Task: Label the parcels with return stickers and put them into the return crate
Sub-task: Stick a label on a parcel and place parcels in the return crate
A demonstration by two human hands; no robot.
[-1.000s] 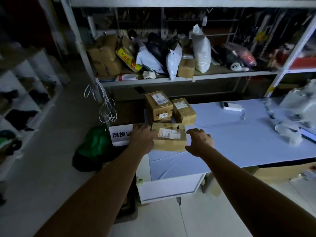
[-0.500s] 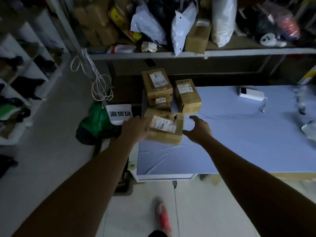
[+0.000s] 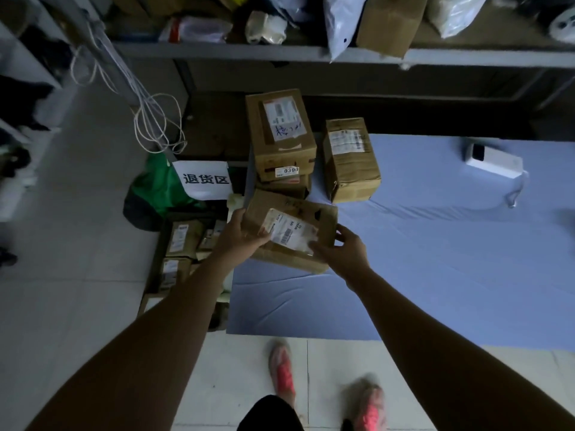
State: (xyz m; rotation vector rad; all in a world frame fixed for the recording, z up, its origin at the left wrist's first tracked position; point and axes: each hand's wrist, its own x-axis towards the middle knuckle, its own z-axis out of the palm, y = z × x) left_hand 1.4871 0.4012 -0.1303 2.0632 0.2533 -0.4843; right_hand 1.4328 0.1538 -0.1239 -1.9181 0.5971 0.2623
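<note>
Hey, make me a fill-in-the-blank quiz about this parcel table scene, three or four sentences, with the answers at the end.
1. The left hand and right hand grip one parcel above the ____ tablecloth.
2. The small sticker on the top stacked box reads ____.
3. The white sign hangs to the ____ of that box.
4. The crate with parcels in it stands on the ____.

Missing words: blue; 0300; left; floor.
</note>
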